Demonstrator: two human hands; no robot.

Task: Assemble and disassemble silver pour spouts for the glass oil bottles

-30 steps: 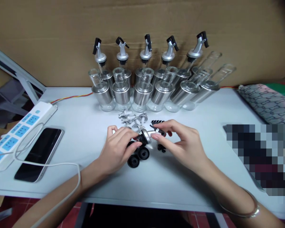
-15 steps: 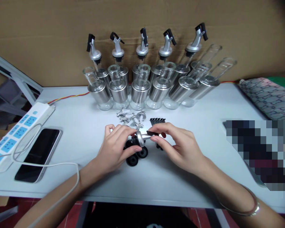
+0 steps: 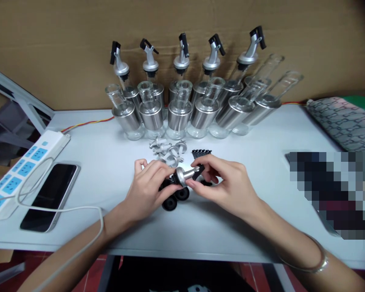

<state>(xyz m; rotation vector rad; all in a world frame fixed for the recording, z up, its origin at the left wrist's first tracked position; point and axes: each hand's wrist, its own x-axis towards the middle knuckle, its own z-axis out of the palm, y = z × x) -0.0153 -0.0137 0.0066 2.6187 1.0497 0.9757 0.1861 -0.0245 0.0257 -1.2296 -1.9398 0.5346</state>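
My left hand (image 3: 147,188) and my right hand (image 3: 223,182) meet over the middle of the white table (image 3: 200,227), both pinched on one silver pour spout (image 3: 184,175) with a black base and a black flap. The left fingers grip its black base end, the right fingers its spout end. Under the hands lie black rubber stoppers (image 3: 174,198). Just behind them sit a heap of loose silver spouts (image 3: 167,151) and a row of small black flaps (image 3: 201,153).
Several glass-and-steel bottles (image 3: 179,113) stand in two rows at the back; the rear ones carry spouts (image 3: 181,59). A phone (image 3: 50,196), a white cable (image 3: 63,210) and a power strip (image 3: 21,168) lie at left. Patterned cloth (image 3: 343,125) lies at right. Cardboard (image 3: 182,24) backs the table.
The spout has been turned between the fingers, and the black flap now sits at its tip under my right fingers. The hands stayed at the same spot.
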